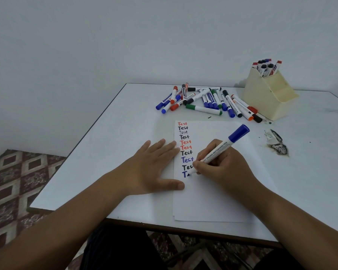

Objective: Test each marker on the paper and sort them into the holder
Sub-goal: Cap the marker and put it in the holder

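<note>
From the head view, the right hand pinches a blue marker low on its white barrel, fingers and thumb curled round it just above the tip, with the blue cap pushed onto the far end. The tip touches the paper at the bottom of a column of "Test" words in red, black and blue, where a new blue letter is begun. The left hand lies flat with fingers spread, pressing the paper's left edge onto the desk; the thumb rests on the sheet itself.

The marker looks like a light, stiff plastic tube with a smooth and probably somewhat slippery barrel. A hold near the tip suits writing; for carrying it to the holder, a grip round the middle of the barrel would be steadier. The felt tip is the one soft part and wants only light pressure. The paper is thin and slides easily, which is why the flat palm matters.

Beyond the sheet, a loose pile of markers lies on the desk, capped in blue, red, green, black and orange, some crossing one another. Just beside it, on the right, stands the cream holder, with several markers upright in its tall rear compartment; whether its lower front compartment holds anything is hard to tell from this angle. A dark scrap lies on the desk right of the paper.
</note>
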`<act>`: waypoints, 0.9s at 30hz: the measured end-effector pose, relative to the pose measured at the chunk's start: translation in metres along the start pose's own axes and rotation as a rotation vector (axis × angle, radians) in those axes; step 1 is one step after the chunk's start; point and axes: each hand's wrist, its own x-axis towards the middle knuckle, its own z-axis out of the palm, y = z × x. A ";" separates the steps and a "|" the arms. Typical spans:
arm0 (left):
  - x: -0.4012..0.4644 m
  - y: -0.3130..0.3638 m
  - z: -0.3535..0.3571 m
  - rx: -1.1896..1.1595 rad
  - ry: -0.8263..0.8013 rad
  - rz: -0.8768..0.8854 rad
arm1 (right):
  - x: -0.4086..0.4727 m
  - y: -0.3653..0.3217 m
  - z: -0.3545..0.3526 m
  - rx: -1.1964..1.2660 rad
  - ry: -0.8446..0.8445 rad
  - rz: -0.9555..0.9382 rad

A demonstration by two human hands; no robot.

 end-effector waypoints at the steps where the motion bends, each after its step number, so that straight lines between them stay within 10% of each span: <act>1: 0.000 0.000 0.000 0.004 -0.004 0.001 | 0.001 0.000 0.000 -0.002 0.012 0.000; 27: 0.006 -0.003 0.003 0.096 -0.061 0.022 | -0.002 -0.001 -0.002 -0.010 0.064 0.029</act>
